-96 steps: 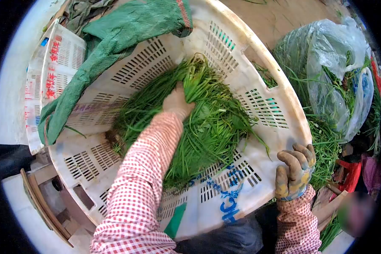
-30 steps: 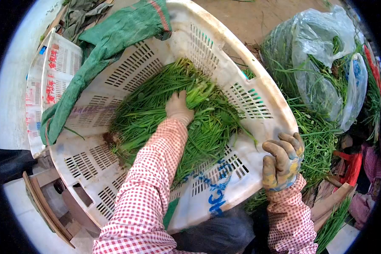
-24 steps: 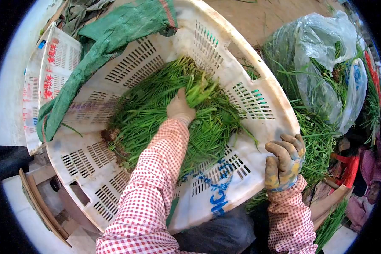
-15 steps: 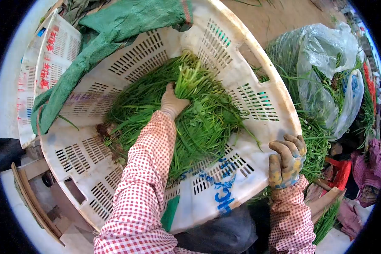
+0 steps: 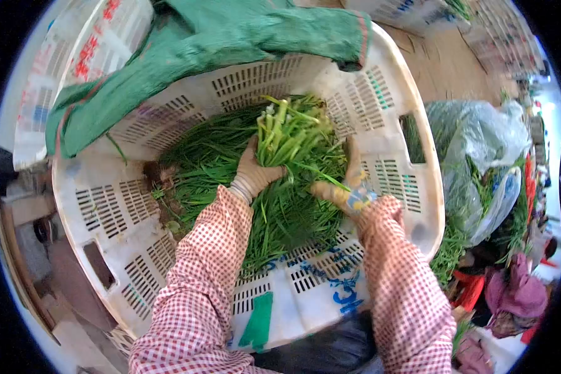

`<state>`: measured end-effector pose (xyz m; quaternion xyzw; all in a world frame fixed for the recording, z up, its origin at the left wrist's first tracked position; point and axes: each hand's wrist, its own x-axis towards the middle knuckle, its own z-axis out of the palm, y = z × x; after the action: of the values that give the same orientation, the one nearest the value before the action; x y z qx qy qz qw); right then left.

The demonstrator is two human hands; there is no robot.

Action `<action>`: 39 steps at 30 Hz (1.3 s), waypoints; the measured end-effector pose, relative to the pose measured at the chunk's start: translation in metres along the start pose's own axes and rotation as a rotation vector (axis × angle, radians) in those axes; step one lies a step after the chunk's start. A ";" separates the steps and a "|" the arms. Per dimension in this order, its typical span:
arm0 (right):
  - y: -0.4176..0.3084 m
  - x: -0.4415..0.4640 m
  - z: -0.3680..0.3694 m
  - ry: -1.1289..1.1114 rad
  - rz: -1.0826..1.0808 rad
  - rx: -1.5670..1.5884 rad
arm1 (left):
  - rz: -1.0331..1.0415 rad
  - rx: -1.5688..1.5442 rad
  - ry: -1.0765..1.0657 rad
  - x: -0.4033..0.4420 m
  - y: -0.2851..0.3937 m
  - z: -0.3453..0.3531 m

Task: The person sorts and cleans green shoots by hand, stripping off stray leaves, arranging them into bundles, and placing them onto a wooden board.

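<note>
In the head view my left hand [image 5: 255, 171], in a pale work glove, is closed round a bunch of green stalks [image 5: 284, 138]. The pale cut ends point up and away from me. My right hand [image 5: 348, 184], in a stained glove with yellow and blue patches, is inside the basket to the right of the bunch. Its thumb and fingers are apart, and a long leaf runs close to the thumb. Below both hands lies a heap of long-leaved greens [image 5: 212, 187] in a white slotted plastic basket [image 5: 431, 206].
Green woven cloth [image 5: 230, 43] drapes over the basket's far rim. To the right stands a clear plastic bag [image 5: 480, 134] of greens. Another white crate [image 5: 100, 50] with red writing stands at the upper left. A purple cloth [image 5: 517, 290] lies at the lower right.
My right hand has left the basket's right rim and moved in beside the bunch. My left hand keeps hold of the bunch. The camera view has shifted.
</note>
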<state>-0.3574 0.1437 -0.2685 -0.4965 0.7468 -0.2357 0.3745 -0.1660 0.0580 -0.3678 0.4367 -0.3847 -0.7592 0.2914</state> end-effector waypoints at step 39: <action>0.095 0.056 0.042 -0.156 -0.086 0.970 | 0.720 1.037 -0.001 -0.085 0.026 0.051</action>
<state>-0.3903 0.1304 -0.3810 -0.3113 0.4996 -0.5336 0.6073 -0.1703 0.1275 -0.2924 0.3642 -0.8257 -0.3284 0.2787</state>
